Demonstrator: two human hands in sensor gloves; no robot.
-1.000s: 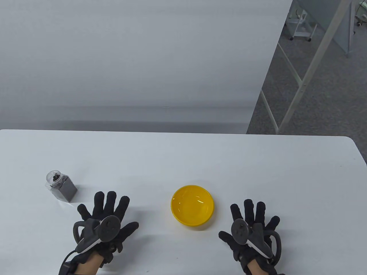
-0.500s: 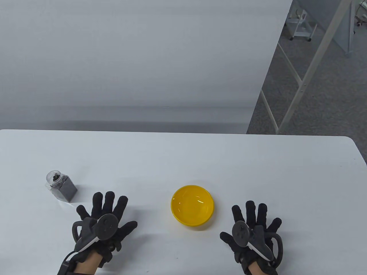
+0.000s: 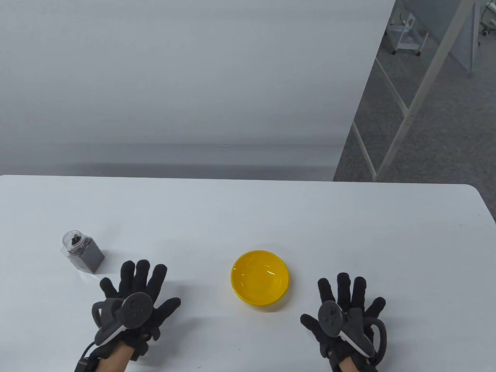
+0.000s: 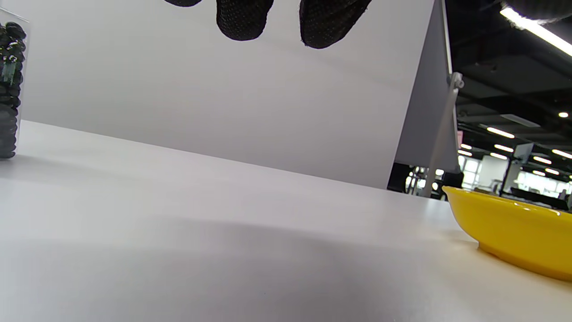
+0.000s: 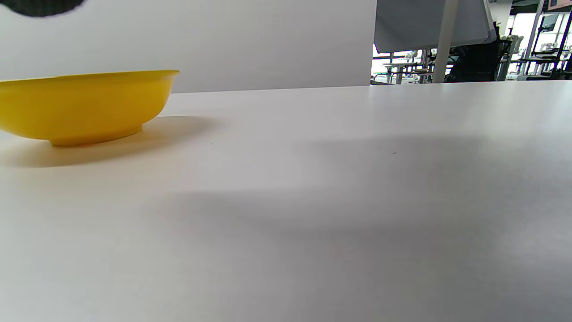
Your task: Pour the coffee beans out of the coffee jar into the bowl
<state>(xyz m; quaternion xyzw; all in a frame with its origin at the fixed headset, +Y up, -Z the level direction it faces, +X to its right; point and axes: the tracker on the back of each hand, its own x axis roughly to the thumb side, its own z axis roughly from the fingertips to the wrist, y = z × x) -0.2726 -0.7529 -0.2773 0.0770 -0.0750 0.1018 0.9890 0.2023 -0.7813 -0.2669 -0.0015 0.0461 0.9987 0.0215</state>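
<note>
From above we look down the white table, while both wrist views sit low, skimming its surface, sharing the yellow bowl between them.

Both the left hand and the right hand wear black textured knit gloves with a dark grey, white-edged, ring-looped tracker on the back, bare skin at the wrists, and a black cable at the left wrist.
</note>
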